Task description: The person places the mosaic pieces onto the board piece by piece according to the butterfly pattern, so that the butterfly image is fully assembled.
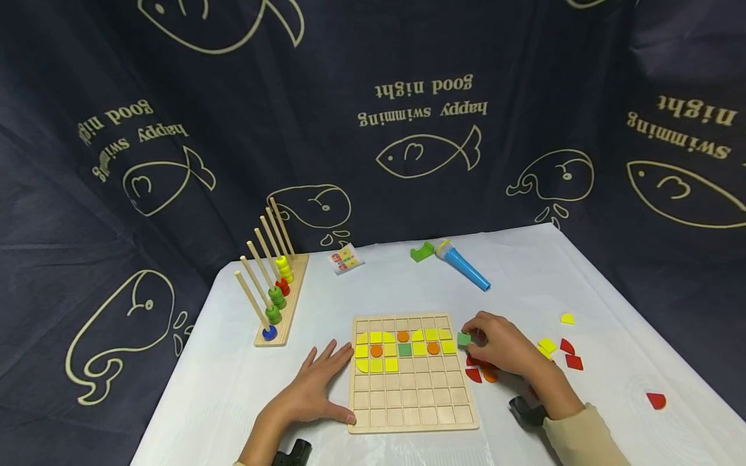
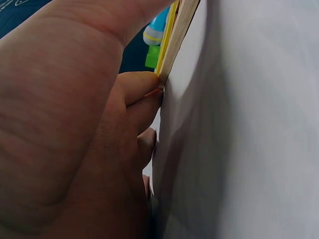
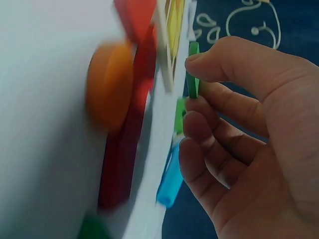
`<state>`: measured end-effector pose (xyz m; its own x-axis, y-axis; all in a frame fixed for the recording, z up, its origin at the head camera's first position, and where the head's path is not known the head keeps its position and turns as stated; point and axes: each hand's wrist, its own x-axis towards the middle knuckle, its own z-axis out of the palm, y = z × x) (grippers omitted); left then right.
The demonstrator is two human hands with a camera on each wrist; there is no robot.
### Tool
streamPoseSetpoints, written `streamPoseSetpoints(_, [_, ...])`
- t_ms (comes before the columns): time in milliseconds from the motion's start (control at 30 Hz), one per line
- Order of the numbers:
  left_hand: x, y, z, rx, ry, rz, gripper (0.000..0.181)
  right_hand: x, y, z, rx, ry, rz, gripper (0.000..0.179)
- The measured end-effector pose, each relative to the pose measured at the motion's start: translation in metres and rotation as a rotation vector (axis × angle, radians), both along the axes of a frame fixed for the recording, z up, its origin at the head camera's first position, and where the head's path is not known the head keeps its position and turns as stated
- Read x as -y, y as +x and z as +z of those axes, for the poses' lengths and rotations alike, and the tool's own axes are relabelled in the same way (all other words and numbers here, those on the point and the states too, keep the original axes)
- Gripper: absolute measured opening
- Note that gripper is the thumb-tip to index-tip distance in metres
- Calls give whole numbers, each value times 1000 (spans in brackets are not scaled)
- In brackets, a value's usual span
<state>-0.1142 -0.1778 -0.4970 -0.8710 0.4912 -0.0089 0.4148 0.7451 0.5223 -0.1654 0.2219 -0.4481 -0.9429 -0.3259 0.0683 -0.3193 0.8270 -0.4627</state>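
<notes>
My right hand (image 1: pixel 497 342) pinches a green square tile (image 1: pixel 463 340) between thumb and fingers, just off the right edge of the wooden grid board (image 1: pixel 415 395). In the right wrist view the green tile appears edge-on, thumb on one face. My left hand (image 1: pixel 311 388) lies with fingers spread against the board's left edge, the thumb at its lower left corner. Yellow tiles (image 1: pixel 375 366), an orange round tile (image 1: pixel 403 336) and another green square tile (image 1: pixel 405 350) fill cells in the upper rows. Below my right hand lie red pieces (image 1: pixel 474 375) and an orange disc (image 1: pixel 489 375).
Loose red (image 1: pixel 574 362) and yellow pieces (image 1: pixel 548 345) are scattered at the right. A peg stand (image 1: pixel 297 291) with coloured rings stands at the back left. Along the back lie a pattern card (image 1: pixel 346 258), a green block (image 1: pixel 422 252) and a blue toy microphone (image 1: pixel 466 266).
</notes>
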Motion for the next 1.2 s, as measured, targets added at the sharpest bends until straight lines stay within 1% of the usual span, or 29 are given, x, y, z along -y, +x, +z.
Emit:
streamPoseSetpoints(167, [1,0,1,2,4,0,125,21,1,0,-17,3,76,28])
streamPoseSetpoints(200, [1,0,1,3,3,1,125,25,1,0,-30,1,103,27])
streamPoseSetpoints(400, [1,1,1,-3,10,1,125,47,4,-3,-73,2,192,24])
streamPoseSetpoints(700, [1,0,0,-9,-2,-6,126,72,6,-8,-78,32,286,23])
streamPoseSetpoints(867, [1,0,-1,-1,-6,0,126,80,7,-11,-132,35,345,20])
streamPoseSetpoints(967, [1,-1,-1,2,-12,4,126,83,8,-11,-141,28,359,20])
streamPoseSetpoints(1200, [0,-1,0,-1,-16,8,127,89,12,-9,-130,29,363,18])
